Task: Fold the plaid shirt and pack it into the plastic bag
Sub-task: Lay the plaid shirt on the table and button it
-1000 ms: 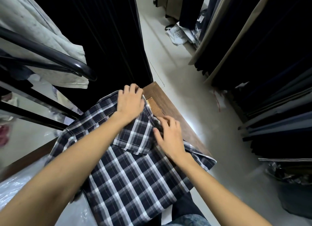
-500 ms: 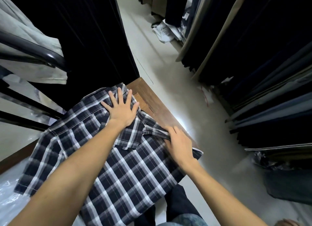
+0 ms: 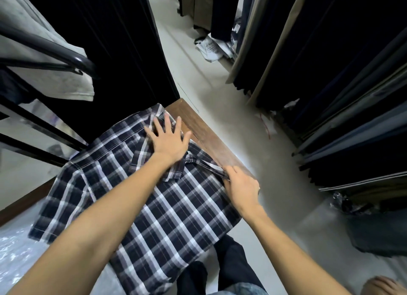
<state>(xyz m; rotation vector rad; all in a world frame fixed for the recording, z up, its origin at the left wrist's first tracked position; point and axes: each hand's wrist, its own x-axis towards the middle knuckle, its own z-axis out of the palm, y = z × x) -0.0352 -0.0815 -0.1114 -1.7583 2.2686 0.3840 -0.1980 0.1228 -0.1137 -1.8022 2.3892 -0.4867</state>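
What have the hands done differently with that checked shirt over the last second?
The left hand went from curled at the collar to spread flat, pressing it. The right hand slid out along the plaid shirt to its right edge, now pinching it. The shirt stays on the wooden table.

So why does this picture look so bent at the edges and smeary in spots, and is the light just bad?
Head view: the wide lens bows the rack bar and hanging clothes outward. The left hand, spread flat on the shirt, is motion-blurred; the right hand, pinching the shirt's edge, is sharper. Light falls on the floor while the clothes stay nearly black; the plastic glints.
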